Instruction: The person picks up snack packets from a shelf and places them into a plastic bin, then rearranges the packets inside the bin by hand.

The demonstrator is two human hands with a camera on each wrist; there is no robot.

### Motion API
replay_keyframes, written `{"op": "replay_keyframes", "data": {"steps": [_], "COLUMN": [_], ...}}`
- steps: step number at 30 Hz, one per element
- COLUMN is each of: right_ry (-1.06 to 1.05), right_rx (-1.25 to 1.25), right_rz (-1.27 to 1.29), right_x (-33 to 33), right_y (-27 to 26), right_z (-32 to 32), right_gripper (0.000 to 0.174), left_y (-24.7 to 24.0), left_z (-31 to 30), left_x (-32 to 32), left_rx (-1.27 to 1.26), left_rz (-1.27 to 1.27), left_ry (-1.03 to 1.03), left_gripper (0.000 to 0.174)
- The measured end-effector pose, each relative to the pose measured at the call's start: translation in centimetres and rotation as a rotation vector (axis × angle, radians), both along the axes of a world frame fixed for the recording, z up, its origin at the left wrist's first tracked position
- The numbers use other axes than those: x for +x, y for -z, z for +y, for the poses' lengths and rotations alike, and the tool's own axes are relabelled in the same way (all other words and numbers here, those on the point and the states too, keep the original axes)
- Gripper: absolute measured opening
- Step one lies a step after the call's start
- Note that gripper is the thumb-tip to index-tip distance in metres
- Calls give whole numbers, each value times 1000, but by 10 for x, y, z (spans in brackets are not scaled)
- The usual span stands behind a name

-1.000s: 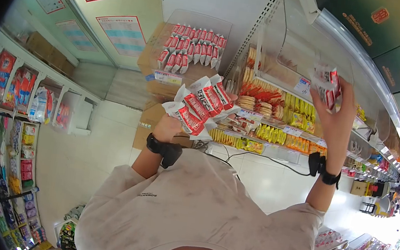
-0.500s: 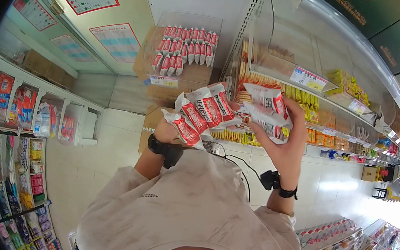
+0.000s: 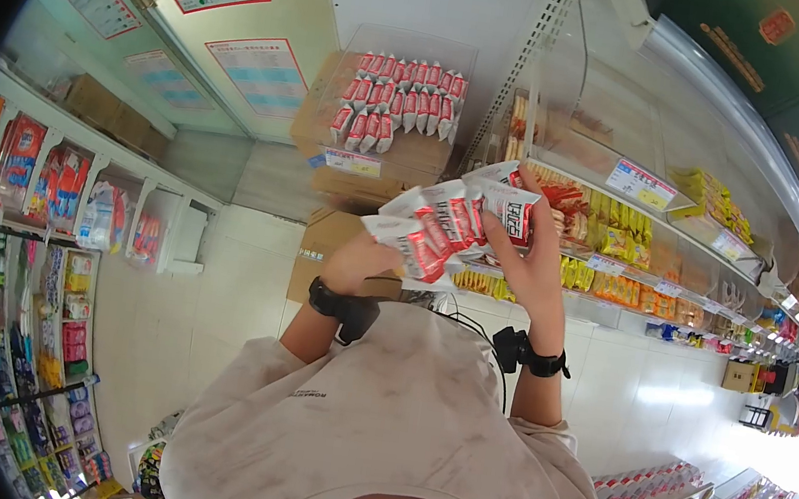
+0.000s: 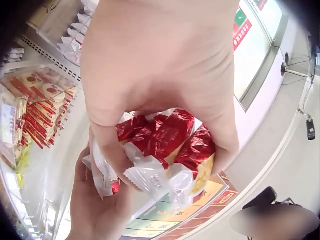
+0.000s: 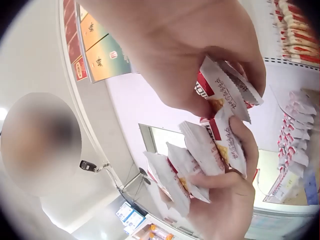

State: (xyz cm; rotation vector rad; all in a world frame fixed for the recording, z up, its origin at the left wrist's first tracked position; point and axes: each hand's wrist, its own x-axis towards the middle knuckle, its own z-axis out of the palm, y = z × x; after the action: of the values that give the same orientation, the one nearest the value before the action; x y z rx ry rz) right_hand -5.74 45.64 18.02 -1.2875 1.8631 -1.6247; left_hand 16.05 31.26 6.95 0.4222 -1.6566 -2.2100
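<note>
In the head view my left hand (image 3: 357, 262) grips a row of several small snack packets (image 3: 435, 226), white at the crimped ends with red middles. The left wrist view shows its fingers curled round their red wrappers (image 4: 172, 135). My right hand (image 3: 534, 262) pinches further packets of the same kind (image 3: 517, 215) between thumb and fingers, right at the end of that row. In the right wrist view, the right hand's packets (image 5: 222, 90) overlap the top of the row held by the left hand (image 5: 225, 202).
An acrylic box (image 3: 334, 130) with rows of matching packets stands ahead on cardboard boxes. To its right, a shelf holds yellow packets (image 3: 624, 229) and price tags (image 3: 642, 183). More goods hang and stand on racks (image 3: 46, 173) at the left. A cable runs between the wrists.
My right hand has come from the shelf on the right to the left hand, bringing its packets against the held row. The left hand keeps its grip.
</note>
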Motion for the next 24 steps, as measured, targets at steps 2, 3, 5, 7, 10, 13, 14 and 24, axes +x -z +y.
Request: {"op": "replay_keyframes", "data": {"steps": [2,3,5,7,10,13,14,24], "right_ry": [-31,-46,-68,-78,-91,-90,-86,-66], "right_rx": [13,33,69,85,86,-13,-64,-155], "right_rz": [-7,-88,-249,-273,-367,-441,-458,-401], "right_x": [-2,0,5,8,11,19,21,10], "right_y": [15,16,17,21,31,39,40,61], "right_z": [-5,-8,-14,-19,-31,-52,-60,-151], "right_gripper": [64,62,58,55,53,52,52,48], "left_y": [-43,-43,-47,-46,-50,-63,-67,-41], "left_z": [9,5,5,-2,-21,-30,-33,-117], "left_x": [-13,-20,-24,-29,-29,-24,-22,-34], "left_rx": [276,316,418,466,514,446,421,250], "left_rz": [38,53,157,246,295,256,234,291], "left_ry": [-45,-32,-27,-14,-17,-95,-132,-199], "left_gripper": [62,67,70,71,69,65,64,58]}}
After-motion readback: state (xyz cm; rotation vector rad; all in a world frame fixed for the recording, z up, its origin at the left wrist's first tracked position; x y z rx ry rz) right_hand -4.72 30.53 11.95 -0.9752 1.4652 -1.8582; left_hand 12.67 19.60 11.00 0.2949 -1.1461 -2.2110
